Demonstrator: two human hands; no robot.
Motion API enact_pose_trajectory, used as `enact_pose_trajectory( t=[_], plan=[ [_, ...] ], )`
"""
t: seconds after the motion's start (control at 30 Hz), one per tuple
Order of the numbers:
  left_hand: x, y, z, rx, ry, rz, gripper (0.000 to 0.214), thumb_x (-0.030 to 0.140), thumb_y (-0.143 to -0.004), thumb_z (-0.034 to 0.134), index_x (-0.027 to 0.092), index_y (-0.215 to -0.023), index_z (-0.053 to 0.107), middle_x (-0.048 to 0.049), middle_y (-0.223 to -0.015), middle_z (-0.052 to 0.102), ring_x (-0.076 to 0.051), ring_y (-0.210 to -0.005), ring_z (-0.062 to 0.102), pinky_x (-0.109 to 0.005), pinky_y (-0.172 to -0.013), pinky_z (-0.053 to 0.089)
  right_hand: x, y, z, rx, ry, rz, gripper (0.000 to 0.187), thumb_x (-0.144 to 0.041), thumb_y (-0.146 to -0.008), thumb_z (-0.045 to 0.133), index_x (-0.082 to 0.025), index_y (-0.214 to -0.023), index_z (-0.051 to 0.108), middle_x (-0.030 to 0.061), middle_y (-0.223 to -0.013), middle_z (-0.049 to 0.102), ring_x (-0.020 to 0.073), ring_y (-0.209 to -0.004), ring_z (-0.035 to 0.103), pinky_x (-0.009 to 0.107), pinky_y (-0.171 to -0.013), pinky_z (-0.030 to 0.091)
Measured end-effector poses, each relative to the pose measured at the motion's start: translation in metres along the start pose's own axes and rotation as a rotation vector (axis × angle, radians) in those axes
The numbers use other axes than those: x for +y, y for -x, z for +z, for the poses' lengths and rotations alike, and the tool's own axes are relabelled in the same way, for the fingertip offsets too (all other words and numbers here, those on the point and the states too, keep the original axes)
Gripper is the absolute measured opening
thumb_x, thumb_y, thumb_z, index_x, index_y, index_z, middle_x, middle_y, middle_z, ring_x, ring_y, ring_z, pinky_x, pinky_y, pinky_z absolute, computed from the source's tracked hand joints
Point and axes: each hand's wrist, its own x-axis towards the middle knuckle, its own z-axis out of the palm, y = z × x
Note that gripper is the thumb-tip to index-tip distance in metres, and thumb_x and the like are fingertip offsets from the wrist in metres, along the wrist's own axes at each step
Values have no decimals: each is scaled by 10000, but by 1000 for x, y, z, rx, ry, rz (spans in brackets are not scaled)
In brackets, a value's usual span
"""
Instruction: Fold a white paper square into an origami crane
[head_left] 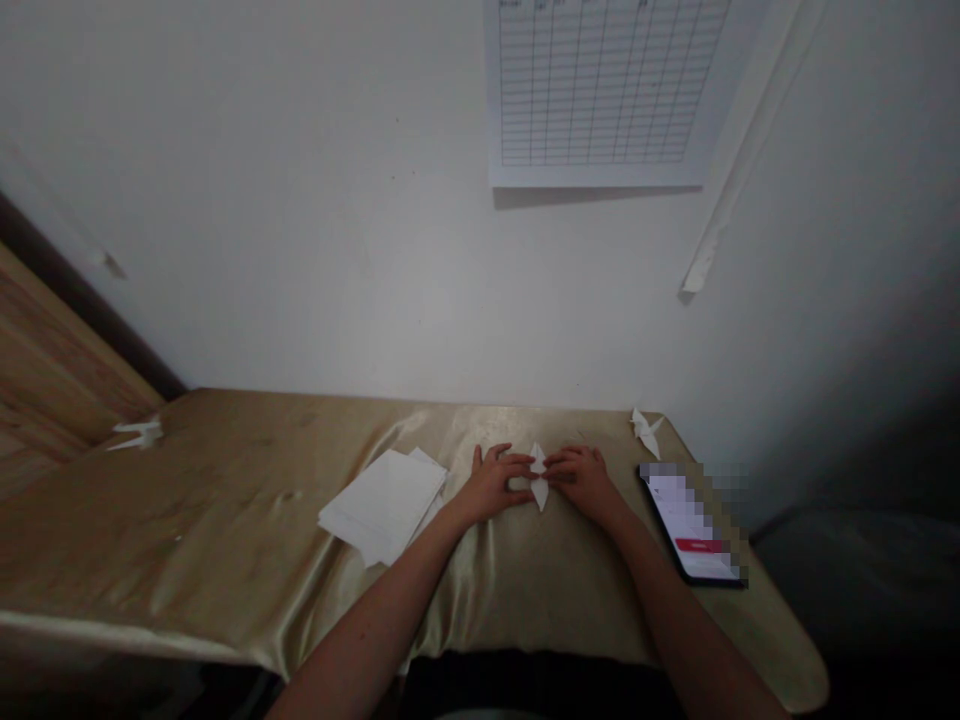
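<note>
A small piece of white folded paper (540,493), narrow and pointed at its top and bottom, lies on the gold satin cloth between my hands. From the left, my left hand (495,483) has its fingertips and thumb on the paper's edge. My right hand (582,478) pinches the paper's middle from the other side, fingers bent together. Part of the fold is hidden under my fingertips. To the left of my left hand lies a stack of white paper sheets (386,500), its edges uneven.
A folded paper crane (645,432) sits at the table's back right corner, with a phone (694,535) in front of it. Another folded white paper piece (140,433) lies far left. Behind the table (225,500) is a wall with a printed grid sheet (600,100).
</note>
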Motion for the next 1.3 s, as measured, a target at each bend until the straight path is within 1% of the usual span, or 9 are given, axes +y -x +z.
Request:
enact_pose_trajectory(
  t=[0.13,0.27,0.4,0.47,0.6,0.73,0.93,1.13,1.3],
  plan=[
    [-1,-1,-1,4,19,-18,328,486,-813,746,412,-1130,712,29,-1425,597,-339,-1450,307,-719,-1149,9,1,-1,0,6,8,-19,192,-280,-855,618,-353,-903,789,-6,-1152,739,270,-1198,544,542,-1094,248],
    [-1,-3,-1,0,33,-38,272,484,-827,735,395,-1084,734,30,-1400,618,-324,-1443,323,-692,-1161,15,0,-1,0,23,0,-22,201,-278,-872,595,-335,-906,784,0,-1139,744,256,-1184,558,532,-1095,256],
    [-2,-5,3,37,37,-45,234,491,-867,688,391,-1072,738,32,-1379,632,-301,-1425,349,-674,-1171,14,-3,1,-1,38,-25,-21,210,-269,-880,574,-300,-942,772,25,-1134,743,250,-1176,567,538,-1099,259],
    [-2,-6,5,67,37,-55,223,501,-900,642,394,-1072,736,38,-1359,645,-288,-1410,368,-669,-1175,15,-4,2,-1,47,-24,-17,220,-267,-884,564,-298,-974,762,29,-1141,740,252,-1186,562,570,-1117,224],
    [2,-6,7,106,31,-67,250,517,-947,560,411,-1122,704,48,-1330,661,-281,-1396,380,-672,-1176,19,-5,4,-1,45,22,-41,229,-267,-862,588,-326,-1017,747,10,-1187,725,271,-1245,525,660,-1146,62],
    [5,-6,7,120,34,-87,290,528,-960,524,379,-1156,678,29,-1309,672,-275,-1389,393,-658,-1181,28,-5,3,1,54,47,-44,218,-285,-875,584,-333,-1003,752,8,-1167,734,273,-1231,538,677,-1146,27],
    [0,-8,7,99,-3,-72,401,579,-851,665,381,-1199,677,11,-1341,660,-299,-1406,371,-633,-1184,20,-4,1,3,66,53,-50,222,-265,-892,559,-325,-956,762,13,-1130,748,269,-1226,547,672,-1151,2],
    [-2,-11,11,158,-26,-57,221,471,-892,663,366,-1075,731,29,-1284,695,-283,-1377,410,-638,-1174,16,-5,-1,7,94,15,-38,233,-247,-903,528,-294,-971,746,29,-1094,757,270,-1227,554,676,-1152,-18],
    [0,-12,13,188,-35,-37,136,413,-902,664,349,-994,739,45,-1259,707,-269,-1354,440,-656,-1168,-16,-6,-1,8,123,32,-34,225,-251,-907,534,-291,-979,743,32,-1081,756,270,-1234,556,673,-1155,-16]
  ],
)
